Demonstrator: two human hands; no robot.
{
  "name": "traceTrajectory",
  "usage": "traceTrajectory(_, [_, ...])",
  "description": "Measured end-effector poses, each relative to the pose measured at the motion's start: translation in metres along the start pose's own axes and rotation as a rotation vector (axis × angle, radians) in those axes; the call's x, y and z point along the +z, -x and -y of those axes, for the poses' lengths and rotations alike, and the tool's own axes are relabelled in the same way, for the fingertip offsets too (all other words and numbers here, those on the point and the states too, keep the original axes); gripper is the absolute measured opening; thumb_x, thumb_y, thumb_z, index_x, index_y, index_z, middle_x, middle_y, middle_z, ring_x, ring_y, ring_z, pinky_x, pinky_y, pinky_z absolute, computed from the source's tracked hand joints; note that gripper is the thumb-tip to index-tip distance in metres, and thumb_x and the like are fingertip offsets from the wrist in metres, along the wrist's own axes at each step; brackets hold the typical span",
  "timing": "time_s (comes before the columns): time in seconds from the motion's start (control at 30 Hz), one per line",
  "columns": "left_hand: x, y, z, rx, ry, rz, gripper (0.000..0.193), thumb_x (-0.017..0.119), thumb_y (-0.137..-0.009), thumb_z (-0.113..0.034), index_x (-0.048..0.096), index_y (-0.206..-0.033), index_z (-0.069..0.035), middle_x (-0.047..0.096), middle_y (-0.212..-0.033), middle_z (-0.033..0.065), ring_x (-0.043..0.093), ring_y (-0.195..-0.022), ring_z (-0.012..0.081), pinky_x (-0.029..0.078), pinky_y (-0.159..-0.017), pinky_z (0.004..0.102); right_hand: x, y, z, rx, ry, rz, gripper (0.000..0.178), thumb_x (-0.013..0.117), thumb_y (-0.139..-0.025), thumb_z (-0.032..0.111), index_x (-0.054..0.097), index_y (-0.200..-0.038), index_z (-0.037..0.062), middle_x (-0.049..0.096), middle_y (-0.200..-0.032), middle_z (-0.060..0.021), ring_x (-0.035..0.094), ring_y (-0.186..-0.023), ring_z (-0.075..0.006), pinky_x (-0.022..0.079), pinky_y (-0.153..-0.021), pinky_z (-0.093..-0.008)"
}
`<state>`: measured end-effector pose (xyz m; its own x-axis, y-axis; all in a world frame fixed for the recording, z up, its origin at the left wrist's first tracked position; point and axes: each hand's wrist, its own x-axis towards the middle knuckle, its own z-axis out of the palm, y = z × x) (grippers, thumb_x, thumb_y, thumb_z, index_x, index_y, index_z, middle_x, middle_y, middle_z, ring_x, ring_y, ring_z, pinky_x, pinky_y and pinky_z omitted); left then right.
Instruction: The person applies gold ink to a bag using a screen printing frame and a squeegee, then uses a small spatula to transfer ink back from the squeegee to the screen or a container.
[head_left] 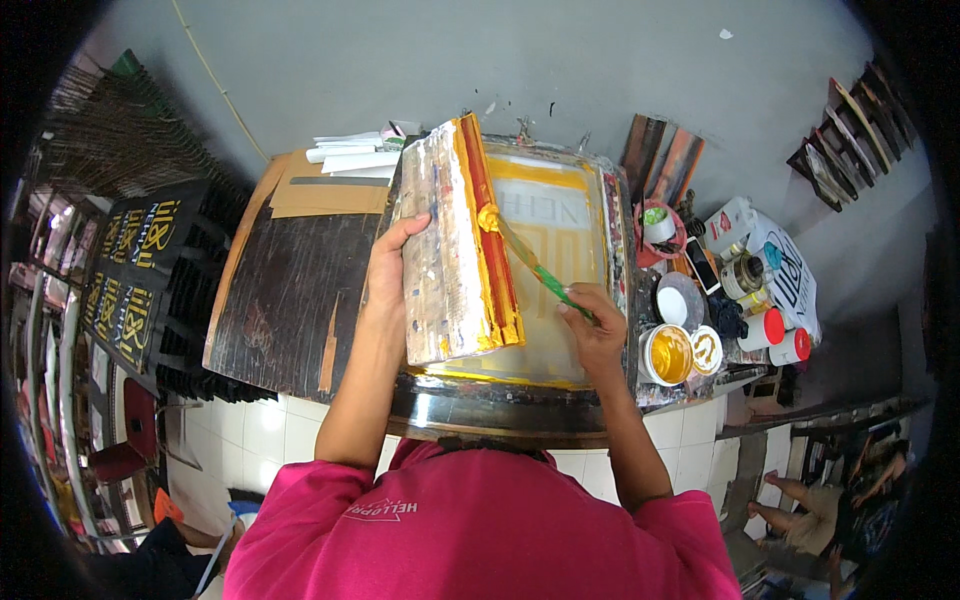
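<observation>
Squeegee [430,250] and spatula [543,275]: one in each hand [388,265] [600,328].

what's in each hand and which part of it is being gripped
Left hand: the paint-smeared squeegee, by its left long edge. Right hand: the green-handled tool, near the handle's end.

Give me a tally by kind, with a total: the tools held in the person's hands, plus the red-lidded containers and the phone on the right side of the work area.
Squeegee in the left hand: 1
Green-handled spatula in the right hand: 1
Red-lidded containers: 2
Phone: 1
Total: 5
</observation>
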<state>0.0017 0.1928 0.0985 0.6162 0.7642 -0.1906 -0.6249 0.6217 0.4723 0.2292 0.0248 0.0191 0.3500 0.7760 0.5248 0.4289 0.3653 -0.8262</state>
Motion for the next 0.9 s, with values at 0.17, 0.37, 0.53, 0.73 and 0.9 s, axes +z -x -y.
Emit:
traceTrajectory(0.17, [-0.018, 0.005, -0.012, 0.086, 0.011, 0.016, 0.044, 0.058, -0.088, -0.017, 0.055, -0.123, 0.008, 0.069, -0.107, 0.0212, 0.071, -0.088, 0.0288, 0.059, -0.082, 0.0395, -0.029, -0.004, 0.006, -0.133, 0.390, -0.033, 0.019, 0.065, -0.086, -0.005, 0.065, -0.104, -0.0002, 0.067, -0.092, -0.0085, 0.064, -0.083, -0.0164, 0.050, -0.073, -0.0272])
traceTrajectory(0.37, [-0.024, 0.042, -0.041, 0.200, 0.020, 0.018, 0.047, 0.054, -0.090, -0.019, 0.051, -0.128, 0.008, 0.067, -0.112, 0.0240, 0.071, -0.093, 0.0321, 0.059, -0.086, 0.0433, -0.040, -0.029, -0.020, 0.599, 0.467, -0.121, 0.021, 0.054, -0.096, 0.010, 0.053, -0.114, -0.0002, 0.063, -0.078, -0.0114, 0.062, -0.064, -0.0159, 0.047, -0.052, -0.0306])
traceTrajectory(0.53, [-0.031, 0.059, -0.047, 0.252, -0.004, -0.013, 0.045, 0.053, -0.092, -0.019, 0.051, -0.128, 0.008, 0.068, -0.111, 0.0236, 0.072, -0.089, 0.0303, 0.060, -0.082, 0.0416, -0.014, -0.075, -0.053, 0.608, 0.878, -0.089, 0.038, 0.048, -0.089, 0.007, 0.046, -0.124, -0.0080, 0.063, -0.102, -0.0363, 0.064, -0.099, -0.0458, 0.050, -0.087, -0.0513])
traceTrajectory(0.73, [-0.045, 0.078, -0.058, 0.316, 0.022, -0.068, 0.044, 0.053, -0.092, -0.018, 0.051, -0.128, 0.007, 0.068, -0.112, 0.0231, 0.072, -0.089, 0.0294, 0.060, -0.082, 0.0415, 0.018, -0.091, -0.074, 0.663, 0.886, -0.178, 0.036, 0.048, -0.085, 0.006, 0.047, -0.115, -0.0131, 0.062, -0.102, -0.0392, 0.061, -0.102, -0.0513, 0.048, -0.090, -0.0517])
traceTrajectory(0.9, [-0.055, 0.086, -0.067, 0.328, 0.034, -0.063, 0.045, 0.053, -0.092, -0.019, 0.050, -0.128, 0.008, 0.067, -0.114, 0.0235, 0.072, -0.089, 0.0300, 0.060, -0.082, 0.0416, 0.036, -0.104, -0.109, 0.757, 0.857, -0.073, 0.040, 0.050, -0.085, 0.010, 0.048, -0.116, -0.0137, 0.060, -0.108, -0.0397, 0.062, -0.103, -0.0486, 0.050, -0.089, -0.0492])
